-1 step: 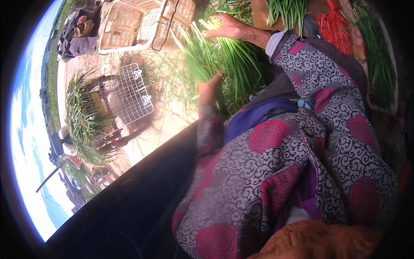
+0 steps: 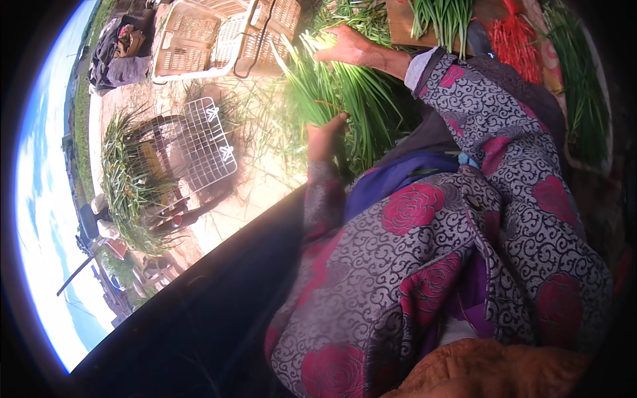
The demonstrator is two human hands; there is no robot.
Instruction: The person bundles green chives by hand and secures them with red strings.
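A loose bunch of chives point(image 2: 361, 89), long green leaves with pale stem ends, lies across my lap at the top middle. My left hand point(image 2: 325, 138) is closed round the leaves on their near left side, its thumb uppermost. A thin orange-brown strand shows by that thumb. At the pale ends, my right hand point(image 2: 352, 48) reaches in from the right. Its thumb and fingers curve round the stems, with stalks between them. The undersides of both hands are hidden.
A cream plastic crate point(image 2: 192, 50) stands at the upper left. Below it are a white wire rack point(image 2: 202, 146) and a heap of cut leaves point(image 2: 126, 186). More chives point(image 2: 441, 20) lie on a brown board at the upper right, beside red strings point(image 2: 513, 46).
My right hand has shifted slightly, and the pale stem ends have moved a little to the right with the bunch. My left hand has barely moved and keeps its grip.
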